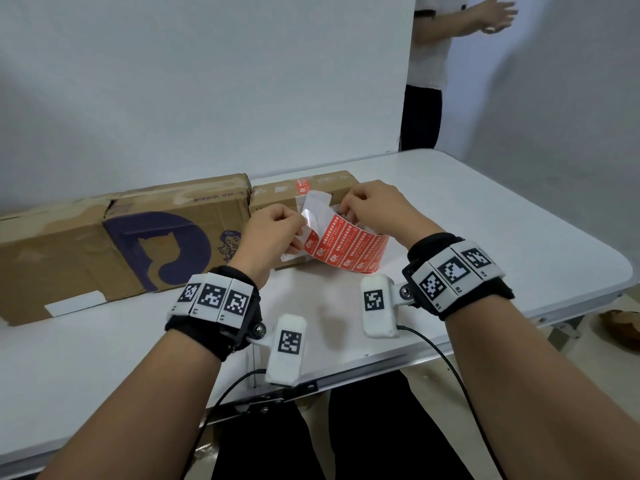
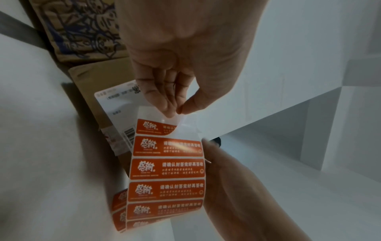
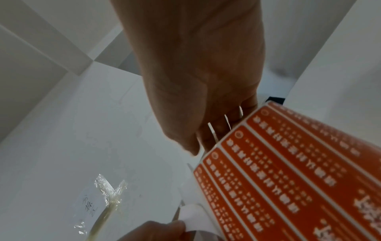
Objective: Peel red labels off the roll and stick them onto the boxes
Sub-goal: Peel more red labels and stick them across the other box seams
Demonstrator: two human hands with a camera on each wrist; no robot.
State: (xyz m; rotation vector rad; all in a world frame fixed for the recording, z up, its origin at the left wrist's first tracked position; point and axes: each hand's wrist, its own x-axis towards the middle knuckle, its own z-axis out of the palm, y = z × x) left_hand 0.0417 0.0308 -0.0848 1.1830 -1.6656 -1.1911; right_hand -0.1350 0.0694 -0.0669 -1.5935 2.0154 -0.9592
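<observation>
A strip of red labels (image 1: 346, 251) on white backing hangs between my hands above the white table (image 1: 485, 216). My left hand (image 1: 299, 223) pinches the bare curled backing paper (image 2: 185, 124) at the strip's top end; the pinch (image 2: 177, 112) shows close up in the left wrist view. My right hand (image 1: 346, 216) pinches the strip's right edge, thumb and fingertips (image 3: 191, 146) at the labels (image 3: 288, 179). Behind stand a large cardboard box (image 1: 121, 244) with a purple print and a smaller box (image 1: 332, 183) that bears one red label (image 1: 302, 185).
A person (image 1: 433, 64) stands at the table's far right corner, beside the white backdrop. A white paper slip (image 1: 74, 303) lies in front of the large box. Crumpled clear tape (image 3: 109, 189) sticks to the tabletop. The table's front edge (image 1: 346, 375) runs just below my wrists.
</observation>
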